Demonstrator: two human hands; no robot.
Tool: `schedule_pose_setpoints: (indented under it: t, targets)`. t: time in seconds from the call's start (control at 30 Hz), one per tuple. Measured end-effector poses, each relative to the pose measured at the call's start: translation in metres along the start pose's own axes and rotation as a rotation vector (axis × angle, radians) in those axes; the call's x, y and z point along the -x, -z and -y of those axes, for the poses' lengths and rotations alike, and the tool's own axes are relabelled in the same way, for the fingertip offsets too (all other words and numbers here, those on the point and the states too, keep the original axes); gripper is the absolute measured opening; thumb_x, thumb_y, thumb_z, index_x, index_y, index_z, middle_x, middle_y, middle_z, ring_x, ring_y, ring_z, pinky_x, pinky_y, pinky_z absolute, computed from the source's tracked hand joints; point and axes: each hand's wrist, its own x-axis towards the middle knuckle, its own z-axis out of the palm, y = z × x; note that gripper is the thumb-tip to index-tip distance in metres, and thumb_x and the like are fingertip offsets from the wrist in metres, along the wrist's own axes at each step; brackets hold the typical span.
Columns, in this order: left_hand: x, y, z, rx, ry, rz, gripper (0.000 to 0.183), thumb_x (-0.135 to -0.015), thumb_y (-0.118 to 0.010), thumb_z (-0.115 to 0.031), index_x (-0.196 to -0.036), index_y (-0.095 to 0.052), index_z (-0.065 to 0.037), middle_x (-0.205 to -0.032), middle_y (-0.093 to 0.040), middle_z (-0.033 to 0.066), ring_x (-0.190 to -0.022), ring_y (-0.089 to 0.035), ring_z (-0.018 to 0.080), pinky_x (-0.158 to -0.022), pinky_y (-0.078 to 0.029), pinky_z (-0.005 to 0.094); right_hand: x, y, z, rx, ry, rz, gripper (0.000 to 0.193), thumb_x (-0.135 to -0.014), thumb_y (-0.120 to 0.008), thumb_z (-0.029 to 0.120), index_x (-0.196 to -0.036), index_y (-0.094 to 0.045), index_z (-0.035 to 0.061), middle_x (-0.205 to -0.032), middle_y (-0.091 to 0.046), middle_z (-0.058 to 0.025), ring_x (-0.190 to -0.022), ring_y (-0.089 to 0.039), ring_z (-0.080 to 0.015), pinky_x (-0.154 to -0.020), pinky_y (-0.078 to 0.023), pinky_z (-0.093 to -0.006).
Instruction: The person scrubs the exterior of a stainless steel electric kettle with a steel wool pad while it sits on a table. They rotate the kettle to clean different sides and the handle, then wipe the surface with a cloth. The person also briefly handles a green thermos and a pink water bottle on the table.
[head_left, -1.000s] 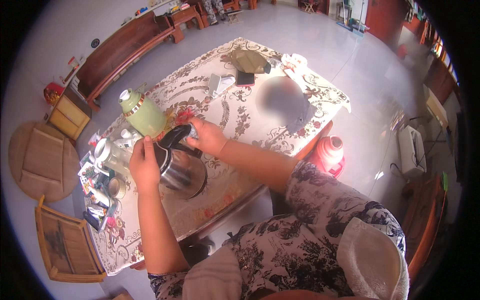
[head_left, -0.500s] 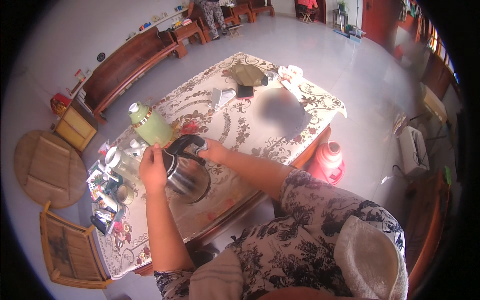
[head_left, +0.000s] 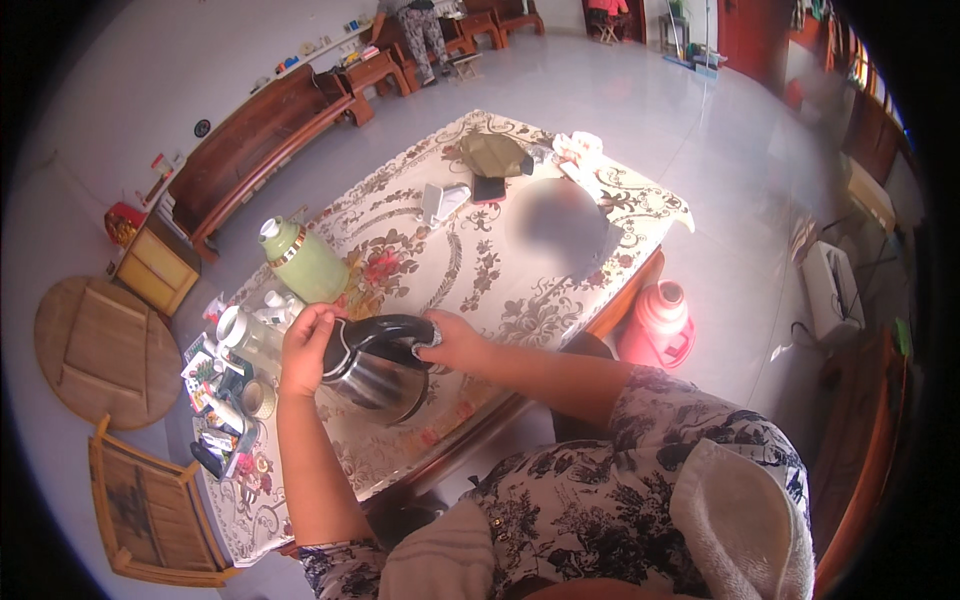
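A steel electric kettle (head_left: pixel 378 388) with a black lid and handle is over the near part of the table, in front of me. My left hand (head_left: pixel 305 350) has its fingers closed on the kettle's upper rim, at the left. At the right end of the black handle, my right hand (head_left: pixel 452 340) is closed on a small grey cloth (head_left: pixel 430 338), pressed against the handle. The palm sides of both hands are hidden. Just beyond the left hand stand a pale green thermos flask (head_left: pixel 305 262) and a clear jar with a white lid (head_left: pixel 250 335).
A flowered cloth covers the table (head_left: pixel 510 260). Small items crowd its left edge, near a woven cup (head_left: pixel 258 398). Farther back lie a phone (head_left: pixel 489 189) and an olive bag (head_left: pixel 492 155). A pink thermos flask (head_left: pixel 660 315) stands right of the table. Another person (head_left: pixel 424 40) stands by the benches.
The right hand and grey cloth have shifted right and down along the kettle handle. The kettle sits slightly lower in view, with the left hand still on its rim.
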Motion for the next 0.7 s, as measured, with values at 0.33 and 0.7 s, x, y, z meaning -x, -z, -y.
schedule_pose_setpoints:
  t: [0.33,0.7]
  targets:
    - [0.002,-0.003,-0.007,-0.006,0.005,0.019,0.02,-0.097,-0.051,-0.017,-0.103,-0.061,-0.001,-0.102,-0.065,0.006,-0.093,-0.058,0.0127,-0.085,-0.044,0.0254,-0.019,0.002,0.026,0.346,0.363,0.057,0.043,-0.073,-0.071,0.015,-0.106,-0.051,-0.0009,-0.108,-0.051,-0.0183,-0.095,-0.056,-0.0384,-0.082,-0.048,-0.0409]
    - [0.005,-0.004,-0.012,-0.056,0.039,-0.025,0.021,-0.097,-0.049,-0.017,-0.103,-0.06,-0.001,-0.098,-0.064,0.0048,-0.091,-0.057,0.0119,-0.085,-0.044,0.0248,-0.058,-0.007,0.104,0.667,0.395,0.499,0.062,-0.069,-0.072,0.02,-0.117,-0.047,-0.0101,-0.115,-0.051,-0.0229,-0.091,-0.061,-0.0398,-0.082,-0.051,-0.042]
